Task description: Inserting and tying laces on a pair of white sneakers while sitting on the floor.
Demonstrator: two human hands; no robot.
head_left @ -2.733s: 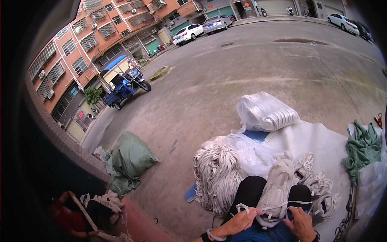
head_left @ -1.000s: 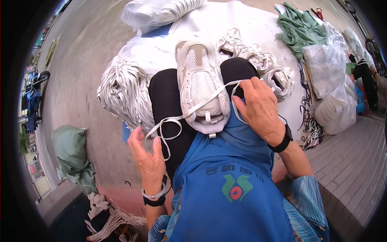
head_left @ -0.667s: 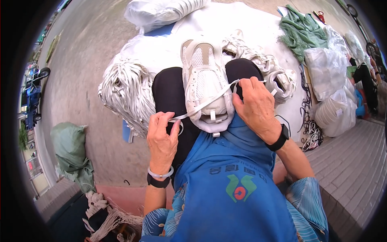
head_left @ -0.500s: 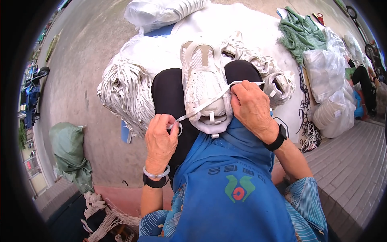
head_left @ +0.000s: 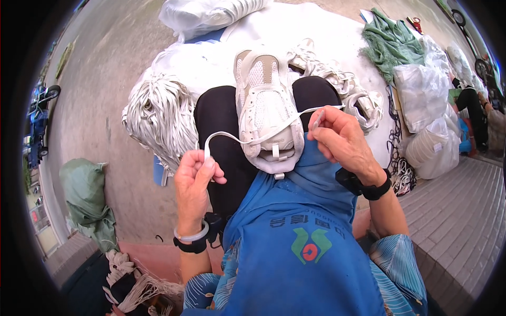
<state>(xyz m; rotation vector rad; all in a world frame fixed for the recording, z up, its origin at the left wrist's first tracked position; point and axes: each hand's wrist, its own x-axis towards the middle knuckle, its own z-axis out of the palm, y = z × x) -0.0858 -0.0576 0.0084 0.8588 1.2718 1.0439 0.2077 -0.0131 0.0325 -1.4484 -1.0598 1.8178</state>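
A white and beige sneaker [head_left: 269, 116] rests on my lap between my black-clad knees, heel toward me. A flat white shoelace [head_left: 226, 135] lies slantwise over its tongue and opening. My left hand [head_left: 196, 176] is left of the heel, thumb and fingers closed on one end of that lace, which arches slackly up from them. To the right of the shoe, my right hand [head_left: 345, 138] pinches what looks like the lace's other end, upright between thumb and fingertips. Part of the lace passes behind this hand and shows again beyond it.
A thick bundle of white laces [head_left: 161, 116] hangs by my left knee. More sneakers [head_left: 363, 108] lie beyond my right knee on a white sheet [head_left: 300, 26]. Green cloth [head_left: 392, 45] and plastic-wrapped bundles [head_left: 421, 97] are at right; a green sack [head_left: 87, 195] stands at left.
My left hand has moved slightly left and down, turning thumb-up, and the lace has gone from taut to slack. My right hand has turned, raising a lace end between its fingers.
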